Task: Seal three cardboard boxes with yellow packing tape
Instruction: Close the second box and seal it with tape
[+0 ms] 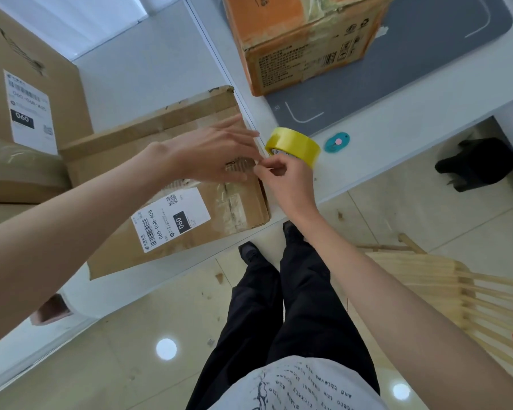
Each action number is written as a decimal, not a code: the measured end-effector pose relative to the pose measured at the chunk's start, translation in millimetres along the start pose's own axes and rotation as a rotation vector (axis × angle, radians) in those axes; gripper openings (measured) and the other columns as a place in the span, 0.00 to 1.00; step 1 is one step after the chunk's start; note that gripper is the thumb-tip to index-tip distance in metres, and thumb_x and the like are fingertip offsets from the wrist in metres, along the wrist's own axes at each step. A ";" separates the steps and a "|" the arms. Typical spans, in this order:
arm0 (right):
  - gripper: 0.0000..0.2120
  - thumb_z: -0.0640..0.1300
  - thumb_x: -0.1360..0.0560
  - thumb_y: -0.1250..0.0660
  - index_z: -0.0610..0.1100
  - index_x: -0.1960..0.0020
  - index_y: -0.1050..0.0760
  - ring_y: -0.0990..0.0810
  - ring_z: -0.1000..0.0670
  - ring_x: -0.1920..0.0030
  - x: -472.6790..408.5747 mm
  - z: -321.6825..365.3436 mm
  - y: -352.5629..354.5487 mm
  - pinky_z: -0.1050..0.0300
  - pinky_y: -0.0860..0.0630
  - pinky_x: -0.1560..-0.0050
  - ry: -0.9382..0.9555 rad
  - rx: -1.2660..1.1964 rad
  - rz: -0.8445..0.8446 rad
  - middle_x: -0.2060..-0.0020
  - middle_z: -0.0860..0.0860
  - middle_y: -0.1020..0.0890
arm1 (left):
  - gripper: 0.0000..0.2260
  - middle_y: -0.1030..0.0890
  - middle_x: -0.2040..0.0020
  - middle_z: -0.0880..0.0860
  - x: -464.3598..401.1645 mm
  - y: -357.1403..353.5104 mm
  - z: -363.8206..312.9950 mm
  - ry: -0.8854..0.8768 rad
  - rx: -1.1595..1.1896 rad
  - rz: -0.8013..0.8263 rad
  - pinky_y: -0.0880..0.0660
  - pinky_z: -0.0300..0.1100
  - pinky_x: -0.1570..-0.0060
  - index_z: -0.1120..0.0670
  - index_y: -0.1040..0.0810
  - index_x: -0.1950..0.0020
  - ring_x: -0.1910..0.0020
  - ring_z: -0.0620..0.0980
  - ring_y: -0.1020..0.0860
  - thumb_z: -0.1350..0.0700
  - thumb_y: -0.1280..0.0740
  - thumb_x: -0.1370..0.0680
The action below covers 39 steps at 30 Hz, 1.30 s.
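A brown cardboard box [172, 202] with a white shipping label lies on the white table in front of me. My left hand [216, 155] rests flat on its top with straight fingers, near the box's right end. My right hand [285, 182] holds the yellow tape roll [293, 146] just off the box's right edge, its thumb and forefinger pinching at the tape's end beside my left fingertips. An orange box [305, 39] stands on the grey mat at the back. A larger brown box [27, 93] sits at the far left.
A grey cutting mat [412, 63] covers the table's back right. A small teal cutter [337, 142] lies beside the tape roll. Below the table edge are my legs, a black bin [477, 164] and a wooden slatted chair [444, 285].
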State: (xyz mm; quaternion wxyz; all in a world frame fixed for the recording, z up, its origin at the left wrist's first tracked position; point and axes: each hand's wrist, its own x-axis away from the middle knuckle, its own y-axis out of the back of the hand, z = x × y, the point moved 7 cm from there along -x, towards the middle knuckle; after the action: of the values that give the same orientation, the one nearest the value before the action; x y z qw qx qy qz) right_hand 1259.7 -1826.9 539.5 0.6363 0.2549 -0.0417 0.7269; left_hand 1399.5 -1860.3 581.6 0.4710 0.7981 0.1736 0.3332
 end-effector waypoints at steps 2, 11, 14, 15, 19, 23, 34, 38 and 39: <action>0.11 0.44 0.22 0.32 0.39 0.60 0.20 0.19 0.49 0.64 0.6 4.5 24.9 0.58 0.22 0.63 0.055 -0.027 -0.159 0.67 0.48 0.18 | 0.32 0.26 0.27 0.46 1.6 -5.0 0.0 -0.005 -0.036 0.043 0.60 0.49 0.20 0.47 0.26 0.27 0.21 0.47 0.39 0.30 0.36 0.25; 0.20 0.31 0.22 0.40 0.47 0.35 0.24 0.26 0.46 0.39 -68.5 -55.6 96.2 0.57 0.31 0.52 -0.105 0.420 -0.317 0.34 0.46 0.31 | 0.40 0.24 0.32 0.44 -11.1 -3.8 -9.6 -0.027 -0.138 0.123 0.58 0.51 0.20 0.44 0.26 0.29 0.26 0.48 0.35 0.20 0.42 0.31; 0.26 0.28 0.23 0.41 0.49 0.32 0.24 0.31 0.42 0.32 -81.7 -65.5 92.8 0.52 0.29 0.51 -0.143 0.555 -0.201 0.28 0.46 0.37 | 0.39 0.26 0.29 0.43 -10.7 -2.7 -5.9 0.012 -0.110 0.142 0.64 0.53 0.20 0.43 0.26 0.29 0.21 0.48 0.42 0.20 0.43 0.31; 0.25 0.28 0.23 0.41 0.49 0.33 0.24 0.31 0.43 0.33 -83.8 -65.1 92.9 0.50 0.27 0.50 -0.138 0.573 -0.201 0.28 0.46 0.37 | 0.39 0.26 0.28 0.42 -10.4 -3.1 -4.5 0.023 -0.106 0.145 0.65 0.53 0.21 0.42 0.26 0.29 0.19 0.48 0.45 0.19 0.44 0.30; 0.17 0.30 0.22 0.39 0.46 0.39 0.23 0.24 0.43 0.41 -89.5 -62.7 97.1 0.54 0.29 0.51 -0.091 0.532 -0.253 0.32 0.45 0.35 | 0.42 0.29 0.26 0.42 -3.8 -9.6 -3.5 0.021 -0.113 0.140 0.66 0.54 0.21 0.43 0.29 0.26 0.18 0.49 0.49 0.19 0.47 0.31; 0.14 0.33 0.22 0.36 0.44 0.38 0.25 0.25 0.48 0.50 -94.0 -68.0 101.4 0.61 0.32 0.50 -0.145 0.462 -0.251 0.36 0.44 0.32 | 0.43 0.28 0.26 0.42 -3.3 -15.0 -3.1 0.025 -0.084 0.137 0.69 0.53 0.22 0.44 0.28 0.27 0.18 0.48 0.54 0.19 0.44 0.33; 0.11 0.39 0.21 0.33 0.45 0.39 0.27 0.25 0.46 0.51 -90.0 -78.0 102.6 0.53 0.25 0.44 -0.214 0.332 -0.222 0.41 0.45 0.29 | 0.45 0.43 0.18 0.45 -6.4 -15.4 -8.3 0.101 -0.188 0.215 0.69 0.58 0.23 0.45 0.31 0.24 0.19 0.52 0.66 0.21 0.47 0.34; 0.09 0.41 0.19 0.36 0.46 0.42 0.34 0.21 0.44 0.52 -81.1 -74.9 104.9 0.43 0.21 0.44 -0.225 0.223 -0.242 0.50 0.49 0.24 | 0.47 0.48 0.17 0.48 -1.0 -15.7 -9.1 0.172 -0.147 0.212 0.69 0.54 0.23 0.47 0.37 0.20 0.19 0.51 0.66 0.23 0.43 0.33; 0.09 0.42 0.18 0.37 0.47 0.41 0.36 0.20 0.42 0.52 -79.7 -70.5 105.8 0.40 0.20 0.45 -0.211 0.222 -0.249 0.52 0.50 0.24 | 0.47 0.48 0.17 0.48 1.0 -15.3 -8.9 0.191 -0.103 0.190 0.70 0.53 0.23 0.48 0.38 0.19 0.19 0.50 0.65 0.24 0.40 0.33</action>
State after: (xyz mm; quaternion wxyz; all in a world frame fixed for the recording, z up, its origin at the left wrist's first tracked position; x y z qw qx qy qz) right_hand 1141.9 -1891.6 472.5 0.6815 0.4014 0.0042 0.6119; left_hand 1394.6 -1846.5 571.6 0.4590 0.7505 0.1239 0.4590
